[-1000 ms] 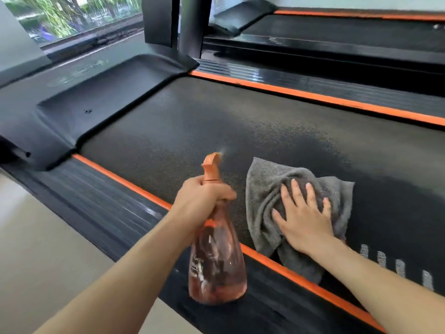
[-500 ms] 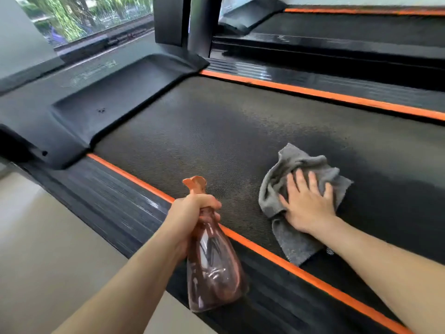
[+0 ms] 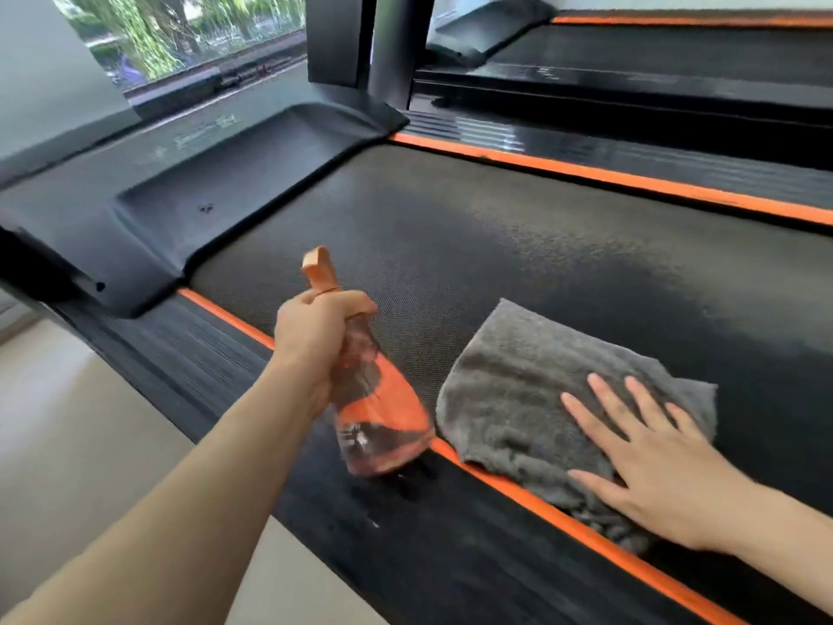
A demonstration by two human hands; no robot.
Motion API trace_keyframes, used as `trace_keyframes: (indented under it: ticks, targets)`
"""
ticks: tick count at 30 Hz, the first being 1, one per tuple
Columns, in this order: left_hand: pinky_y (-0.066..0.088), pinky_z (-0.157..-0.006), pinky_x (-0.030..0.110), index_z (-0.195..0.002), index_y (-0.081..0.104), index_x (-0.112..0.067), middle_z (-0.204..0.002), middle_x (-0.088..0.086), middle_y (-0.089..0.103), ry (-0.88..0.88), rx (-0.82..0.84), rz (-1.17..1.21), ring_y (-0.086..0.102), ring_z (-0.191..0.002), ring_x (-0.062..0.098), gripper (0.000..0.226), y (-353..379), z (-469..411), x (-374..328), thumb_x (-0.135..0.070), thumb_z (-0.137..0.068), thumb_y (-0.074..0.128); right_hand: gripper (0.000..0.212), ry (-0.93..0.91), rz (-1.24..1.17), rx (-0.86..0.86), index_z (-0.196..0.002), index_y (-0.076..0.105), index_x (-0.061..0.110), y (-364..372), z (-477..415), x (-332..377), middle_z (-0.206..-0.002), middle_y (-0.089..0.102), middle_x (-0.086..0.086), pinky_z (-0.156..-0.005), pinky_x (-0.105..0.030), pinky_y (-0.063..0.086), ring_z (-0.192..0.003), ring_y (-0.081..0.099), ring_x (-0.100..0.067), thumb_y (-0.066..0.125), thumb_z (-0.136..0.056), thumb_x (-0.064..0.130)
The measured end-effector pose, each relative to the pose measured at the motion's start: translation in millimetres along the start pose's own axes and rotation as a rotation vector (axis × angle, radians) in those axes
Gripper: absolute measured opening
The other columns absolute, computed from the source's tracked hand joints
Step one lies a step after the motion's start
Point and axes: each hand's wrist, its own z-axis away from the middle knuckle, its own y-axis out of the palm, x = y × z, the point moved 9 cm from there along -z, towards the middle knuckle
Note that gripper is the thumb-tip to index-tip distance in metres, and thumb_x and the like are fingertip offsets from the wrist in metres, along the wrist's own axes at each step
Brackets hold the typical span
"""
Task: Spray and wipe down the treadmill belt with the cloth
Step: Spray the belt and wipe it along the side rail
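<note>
Two hands are at work over a treadmill belt (image 3: 496, 227), a black textured surface running across the middle of the view. The left hand (image 3: 315, 340) has its fingers curled around the neck of a spray bottle (image 3: 383, 426), a clear pinkish one with liquid in its lower part and an orange nozzle (image 3: 318, 268) that points up and away over the belt. The bottle tilts, and its base hangs above the black side rail (image 3: 203, 354). It is blurred, so whether the base touches the rail is hard to tell.

The right hand (image 3: 653, 466) lies flat with straight, spread fingers on a grey cloth (image 3: 518, 390), pressing it onto the belt. The cloth is spread out on the near part of the belt, just right of the bottle, and its near edge overlaps the orange stripe (image 3: 586, 530) that borders the belt. Behind the cloth a patch (image 3: 676, 318) of the belt looks darker than the rest.

A second orange stripe (image 3: 608, 178) marks the far edge of the belt. At the left the black motor cover (image 3: 225, 182) closes off the belt's end. A pale floor (image 3: 67, 421) lies below the rail, and another treadmill (image 3: 676, 51) stands beyond, with a window (image 3: 180, 33) at the top left.
</note>
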Motion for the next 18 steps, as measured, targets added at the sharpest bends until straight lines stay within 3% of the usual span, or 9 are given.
trace_keyframes:
  ticks: [2,5,8,11,14,18]
  targets:
    - [0.051,-0.054,0.03,-0.072,0.06,-0.016,-0.062,0.001,0.057,0.146,-0.064,-0.093,0.054,-0.049,0.017,0.018,-4.0,-9.3,-25.0,-0.002,-0.071,0.073,0.099,0.024,-0.011,0.062,-0.126,-0.049,0.053,3.5,9.9,-8.9,-0.145,-0.049,0.007,-0.121,-0.049,-0.003,-0.146,-0.03,-0.026,-0.045,-0.033,0.087]
    - [0.057,-0.08,0.045,-0.071,0.065,-0.02,-0.067,-0.002,0.063,0.22,-0.111,-0.151,0.06,-0.067,0.02,0.016,-7.7,-14.8,-35.6,-0.011,-0.064,0.077,0.104,-0.021,-0.045,-0.02,-0.133,-0.039,0.051,-13.0,-15.9,19.2,-0.152,-0.039,0.008,-0.119,-0.054,-0.004,-0.149,-0.026,-0.025,-0.042,-0.035,0.088]
    - [0.058,-0.084,0.053,-0.065,0.065,-0.024,-0.06,-0.008,0.062,0.263,-0.137,-0.144,0.06,-0.065,0.021,0.017,-15.2,-13.0,-34.8,-0.022,-0.051,0.075,0.115,-0.185,-0.031,-0.118,-0.151,-0.02,0.045,-36.5,-62.7,71.5,-0.164,-0.021,0.006,-0.118,-0.056,-0.005,-0.152,-0.016,-0.025,-0.041,-0.045,0.084]
    - [0.054,-0.082,0.037,-0.077,0.064,-0.031,-0.063,-0.018,0.062,0.509,-0.243,-0.305,0.062,-0.072,0.016,0.022,-24.5,1.9,-50.4,-0.028,-0.057,0.072,0.086,-0.321,-0.019,-0.158,-0.154,-0.013,0.045,-65.8,-103.9,128.8,-0.166,-0.014,0.004,-0.118,-0.058,-0.006,-0.153,-0.013,-0.026,-0.012,-0.076,0.084]
    - [0.044,-0.078,0.025,-0.099,0.06,-0.024,-0.073,-0.02,0.057,0.682,-0.358,-0.431,0.054,-0.071,0.008,0.032,-40.7,14.1,-58.5,-0.024,-0.069,0.072,0.062,-0.344,-0.037,-0.198,-0.154,-0.01,0.047,-77.0,-125.1,163.1,-0.166,-0.013,0.006,-0.118,-0.059,-0.007,-0.152,-0.014,-0.025,0.017,-0.1,0.063]
    - [0.041,-0.08,0.026,-0.109,0.057,-0.016,-0.08,-0.016,0.057,0.647,-0.498,-0.44,0.056,-0.082,0.012,0.036,-78.8,6.6,-57.9,-0.021,-0.076,0.071,0.073,-0.238,-0.088,-0.19,-0.152,-0.014,0.048,-54.5,-97.1,131.9,-0.164,-0.02,0.012,-0.119,-0.056,-0.008,-0.151,-0.021,-0.022,-0.003,-0.085,0.076]
